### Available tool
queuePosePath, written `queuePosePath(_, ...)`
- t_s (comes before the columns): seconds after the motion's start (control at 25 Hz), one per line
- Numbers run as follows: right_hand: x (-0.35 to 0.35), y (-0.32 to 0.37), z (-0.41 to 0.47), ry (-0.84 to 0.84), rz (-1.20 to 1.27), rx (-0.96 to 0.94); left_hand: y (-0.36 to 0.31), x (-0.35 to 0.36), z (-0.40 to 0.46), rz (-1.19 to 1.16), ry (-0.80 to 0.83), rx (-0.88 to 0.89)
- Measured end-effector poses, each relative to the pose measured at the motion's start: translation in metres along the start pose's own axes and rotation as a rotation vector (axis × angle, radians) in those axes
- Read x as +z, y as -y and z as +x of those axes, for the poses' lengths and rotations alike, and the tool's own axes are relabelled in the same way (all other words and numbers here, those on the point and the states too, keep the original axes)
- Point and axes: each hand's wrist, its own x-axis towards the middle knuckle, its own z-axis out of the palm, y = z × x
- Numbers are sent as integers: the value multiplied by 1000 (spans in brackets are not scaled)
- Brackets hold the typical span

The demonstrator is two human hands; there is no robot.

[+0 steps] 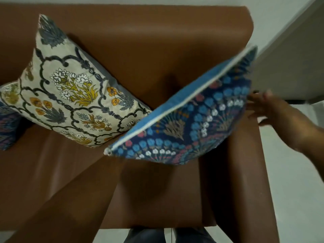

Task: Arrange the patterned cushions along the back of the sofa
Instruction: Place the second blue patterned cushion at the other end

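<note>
A dark blue floral cushion [184, 123] with a light blue back and white piping hangs tilted above the right seat of the brown sofa [140, 32]. My right hand [273, 113] is at its right edge, blurred, with the fingers spread against the fabric. My left forearm [66, 195] runs up from the lower left to the cushion's low left corner, and the cushion hides that hand. A cream cushion [70, 92] with yellow flowers and dark scrolls leans against the sofa back at the left. Another dark blue patterned cushion [7, 123] shows at the far left edge.
The sofa's right armrest [245, 172] runs down beside the held cushion. A pale wall [192, 0] rises behind the sofa, with a grey panel [298, 58] to the right. My legs [145, 235] stand at the seat's front edge on a light floor [298, 190].
</note>
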Motion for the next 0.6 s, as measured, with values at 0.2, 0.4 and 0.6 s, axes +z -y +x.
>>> queuePosePath(0.2,49,-25,60,113,-237,-274,31,1,32,-379,-125,0)
queuePosePath(0.4,65,-54,101,162,-311,-153,67,8,48,-211,-69,125)
queuePosePath(0.6,82,-34,70,-275,-497,-341,73,38,35,-464,145,115)
